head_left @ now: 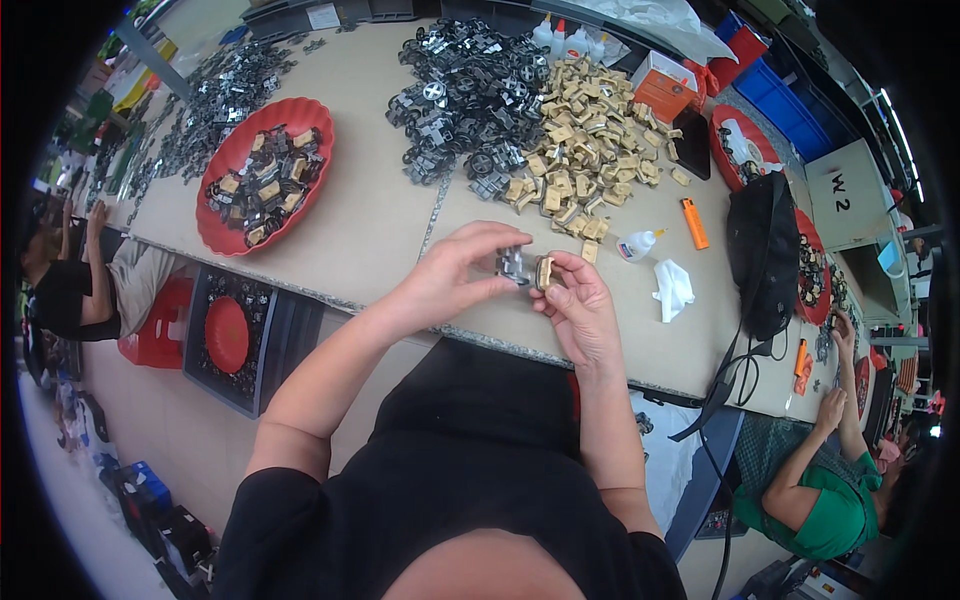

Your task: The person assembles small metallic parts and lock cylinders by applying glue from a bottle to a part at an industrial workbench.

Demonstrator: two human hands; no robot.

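Note:
Near the table's front edge, my left hand [468, 272] pinches a small dark grey metal part [512, 264] between thumb and fingers. Close beside it, my right hand [580, 308] grips a small gold-coloured block [544, 272] with a dark edge. The two pieces are held a short gap apart. Beyond my hands lies a heap of gold-coloured blocks [590, 140]. To its left is a heap of dark metal and black parts [470, 90], some with round wheel-like pieces. A small glue bottle [634, 246] lies to the right of my right hand.
A red scalloped bowl [322, 150] at left holds joined dark and gold pieces. On the right are an orange lighter [695, 224], a crumpled white tissue [673, 290], a black bag [758, 255] with straps, and another red bowl [722, 130]. Co-workers sit at both sides.

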